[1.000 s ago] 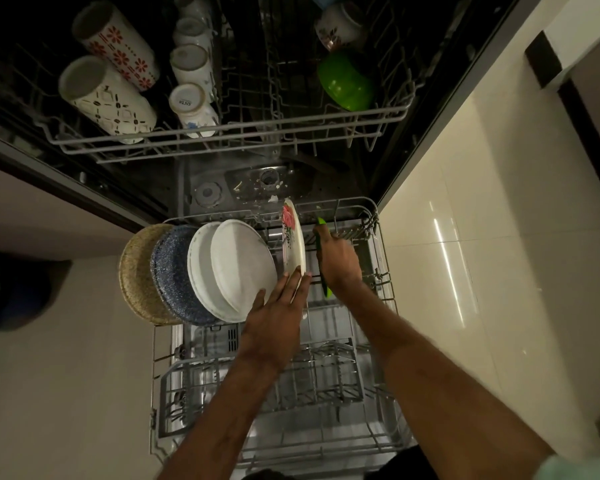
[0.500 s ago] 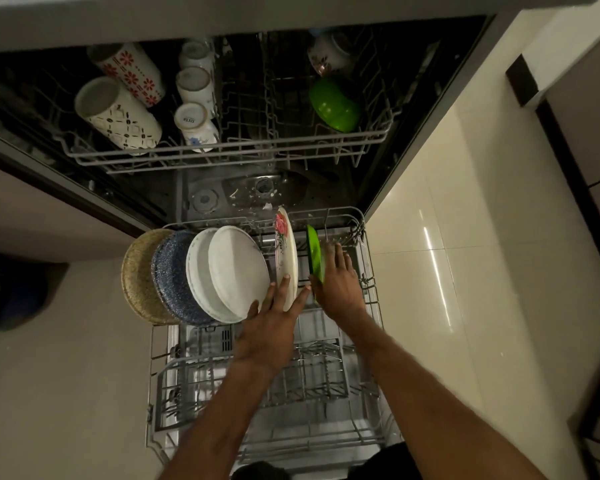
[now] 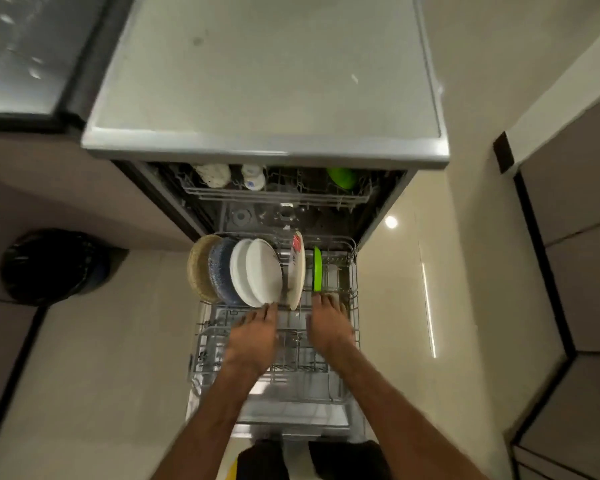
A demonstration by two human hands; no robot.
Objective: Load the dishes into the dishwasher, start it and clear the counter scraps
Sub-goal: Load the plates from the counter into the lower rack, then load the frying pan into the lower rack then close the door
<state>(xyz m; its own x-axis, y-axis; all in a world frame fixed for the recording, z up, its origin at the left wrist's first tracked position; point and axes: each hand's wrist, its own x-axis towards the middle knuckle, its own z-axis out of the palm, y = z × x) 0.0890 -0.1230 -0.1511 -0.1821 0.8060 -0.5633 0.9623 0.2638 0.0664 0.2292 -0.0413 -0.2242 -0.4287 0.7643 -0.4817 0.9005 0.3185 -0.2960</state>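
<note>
The lower rack (image 3: 354, 278) of the dishwasher (image 3: 257, 216) is standing pulled out over the open door, a grey wire basket with rows of thin prongs. Six plates are standing on edge across its far end, all round and leaning slightly. From left to right:

- a tan plate (image 3: 199, 268) with a coarse, woven-looking surface
- a blue speckled plate (image 3: 219, 268)
- two plain white plates (image 3: 264, 271), matte and overlapping
- a cream plate (image 3: 297, 271) bearing a red floral print, apart from the white pair
- a thin bright green plate (image 3: 317, 268), glossy and seen edge-on

Both hands are hovering over the rack, fingers extended and holding nothing. The left hand (image 3: 253, 337) is reaching to the lower rim of the nearest white plate; blur is preventing any finding on contact. The right hand (image 3: 329, 327) is lying just below the green plate.

The upper rack (image 3: 274, 199) is carrying patterned mugs (image 3: 215, 174) and a green bowl (image 3: 342, 176). A smooth grey top (image 3: 267, 74) is overhanging it. A black bin bag (image 3: 49, 266) is sitting on the glossy tiled floor (image 3: 413, 306) to the left.
</note>
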